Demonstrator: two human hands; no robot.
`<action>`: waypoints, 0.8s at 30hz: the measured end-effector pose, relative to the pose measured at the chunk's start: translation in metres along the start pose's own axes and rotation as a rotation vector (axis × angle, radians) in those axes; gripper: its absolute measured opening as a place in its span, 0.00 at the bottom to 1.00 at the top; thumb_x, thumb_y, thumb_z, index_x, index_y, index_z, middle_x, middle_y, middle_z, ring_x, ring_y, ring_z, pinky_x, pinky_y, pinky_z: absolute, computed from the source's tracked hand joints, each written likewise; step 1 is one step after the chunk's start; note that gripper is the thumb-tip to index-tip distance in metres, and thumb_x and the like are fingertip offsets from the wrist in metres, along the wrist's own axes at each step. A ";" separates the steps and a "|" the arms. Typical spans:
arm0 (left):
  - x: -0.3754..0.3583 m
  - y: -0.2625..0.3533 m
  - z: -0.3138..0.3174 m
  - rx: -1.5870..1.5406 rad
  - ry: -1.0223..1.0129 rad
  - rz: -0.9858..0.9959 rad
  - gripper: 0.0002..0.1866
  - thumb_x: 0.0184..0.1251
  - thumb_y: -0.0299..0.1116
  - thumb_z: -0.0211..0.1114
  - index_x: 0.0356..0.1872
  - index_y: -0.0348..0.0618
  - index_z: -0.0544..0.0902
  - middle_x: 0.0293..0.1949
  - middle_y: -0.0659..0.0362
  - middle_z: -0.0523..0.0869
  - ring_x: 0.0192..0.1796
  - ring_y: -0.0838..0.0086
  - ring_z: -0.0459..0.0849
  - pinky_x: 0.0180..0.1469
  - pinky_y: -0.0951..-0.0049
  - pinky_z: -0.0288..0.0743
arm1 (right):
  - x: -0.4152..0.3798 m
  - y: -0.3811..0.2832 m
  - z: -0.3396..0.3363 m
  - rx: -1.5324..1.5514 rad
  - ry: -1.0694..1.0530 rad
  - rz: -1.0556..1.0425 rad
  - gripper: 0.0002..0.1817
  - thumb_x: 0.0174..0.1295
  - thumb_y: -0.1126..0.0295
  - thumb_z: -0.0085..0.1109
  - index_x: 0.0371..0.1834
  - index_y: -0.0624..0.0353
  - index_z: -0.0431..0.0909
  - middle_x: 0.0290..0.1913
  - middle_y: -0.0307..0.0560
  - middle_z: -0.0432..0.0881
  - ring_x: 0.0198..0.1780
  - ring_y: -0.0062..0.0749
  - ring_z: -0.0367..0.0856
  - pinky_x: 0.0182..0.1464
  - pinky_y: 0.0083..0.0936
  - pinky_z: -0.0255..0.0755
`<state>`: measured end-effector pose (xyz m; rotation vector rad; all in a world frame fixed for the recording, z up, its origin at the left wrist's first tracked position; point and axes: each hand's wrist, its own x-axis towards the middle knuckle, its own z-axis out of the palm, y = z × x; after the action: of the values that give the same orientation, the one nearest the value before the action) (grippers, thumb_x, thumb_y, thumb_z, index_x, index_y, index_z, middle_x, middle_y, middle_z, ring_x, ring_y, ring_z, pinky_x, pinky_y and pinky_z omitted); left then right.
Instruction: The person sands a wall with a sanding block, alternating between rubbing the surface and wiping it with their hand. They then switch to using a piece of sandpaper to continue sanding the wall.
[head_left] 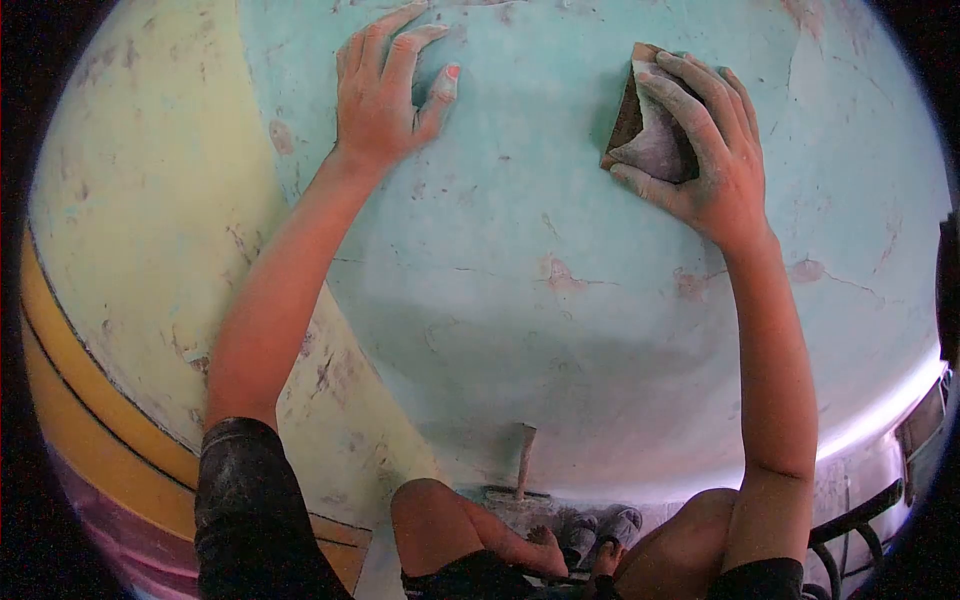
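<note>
A wall painted pale green (pixel 480 220) fills most of the head view, with a pale yellow section (pixel 150 180) on the left. My left hand (pixel 385 95) rests against the green part at the upper left, fingers spread and holding nothing. At the upper right, my right hand (pixel 715 150) is wrapped round a sanding block (pixel 625 125) and presses it to the wall. A grey, folded sheet of sandpaper (pixel 660 140) covers part of the block, one corner curling up. Pale dust coats the fingers of both hands.
Cracks and a chipped patch (pixel 560 272) run across the wall at mid height. Low down, a tool with an upright handle (pixel 525 460) stands at the wall's foot. Dark slippers (pixel 600 530) lie near my feet. A black metal frame (pixel 855 515) is at the lower right.
</note>
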<state>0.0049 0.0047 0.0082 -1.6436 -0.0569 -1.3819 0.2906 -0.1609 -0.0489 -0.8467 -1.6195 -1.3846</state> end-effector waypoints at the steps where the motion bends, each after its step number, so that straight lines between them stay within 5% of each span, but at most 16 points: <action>1: 0.000 0.000 0.000 -0.001 -0.001 0.000 0.18 0.68 0.39 0.63 0.56 0.45 0.80 0.65 0.52 0.79 0.65 0.58 0.75 0.67 0.57 0.64 | 0.000 0.000 0.000 0.002 0.004 -0.001 0.46 0.37 0.59 0.82 0.67 0.39 0.74 0.66 0.43 0.75 0.67 0.46 0.73 0.74 0.50 0.62; 5: -0.001 0.000 0.000 0.014 -0.003 -0.006 0.18 0.68 0.39 0.63 0.56 0.45 0.80 0.65 0.52 0.79 0.65 0.59 0.75 0.67 0.57 0.64 | -0.001 0.001 0.000 0.014 0.016 -0.017 0.46 0.37 0.59 0.82 0.67 0.39 0.74 0.66 0.43 0.76 0.67 0.46 0.73 0.73 0.50 0.63; 8: -0.001 0.000 0.000 0.009 -0.001 -0.003 0.18 0.68 0.39 0.64 0.55 0.45 0.80 0.65 0.52 0.79 0.65 0.59 0.75 0.67 0.58 0.64 | 0.000 0.000 -0.001 -0.009 0.008 -0.015 0.47 0.34 0.62 0.84 0.66 0.49 0.76 0.66 0.45 0.77 0.68 0.46 0.73 0.73 0.49 0.63; 10: 0.001 0.000 0.001 -0.002 -0.002 0.014 0.18 0.68 0.38 0.64 0.55 0.45 0.80 0.64 0.52 0.79 0.65 0.59 0.75 0.67 0.58 0.64 | -0.001 0.000 0.000 0.020 0.021 0.008 0.44 0.37 0.58 0.82 0.66 0.39 0.75 0.65 0.41 0.76 0.67 0.44 0.74 0.73 0.50 0.63; 24: 0.002 0.000 0.003 -0.005 0.041 0.008 0.19 0.62 0.38 0.67 0.54 0.46 0.81 0.62 0.54 0.80 0.59 0.60 0.77 0.61 0.60 0.66 | -0.004 -0.001 0.000 -0.011 -0.007 0.040 0.43 0.39 0.57 0.81 0.65 0.39 0.74 0.65 0.39 0.74 0.67 0.40 0.73 0.75 0.48 0.61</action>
<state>0.0082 0.0056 0.0097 -1.6174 -0.0233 -1.4099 0.2917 -0.1606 -0.0527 -0.8864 -1.5927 -1.3660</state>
